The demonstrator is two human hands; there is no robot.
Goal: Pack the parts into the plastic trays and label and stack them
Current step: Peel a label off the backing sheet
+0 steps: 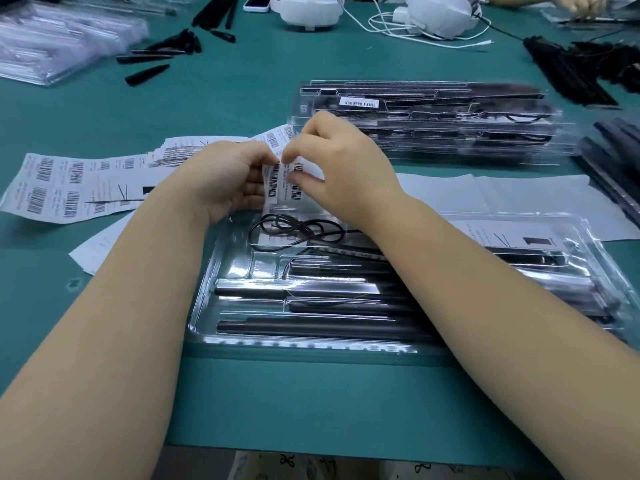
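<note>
A clear plastic tray [207,299] lies in front of me on the green table, holding several black rods [311,327] and a coiled black cable [294,230]. Just above its far left corner, my left hand [221,178] holds a small strip of barcode labels [277,181]. My right hand [339,161] pinches a label at the strip's top edge with thumb and fingers. Both forearms cross over the tray.
A stack of packed trays [433,123], the top one with a barcode label, stands behind. Label sheets [69,185] lie at the left, white papers [485,195] at the right. Empty trays [52,39], loose black parts [156,53], white cables [398,26] and more rods [571,71] sit further back.
</note>
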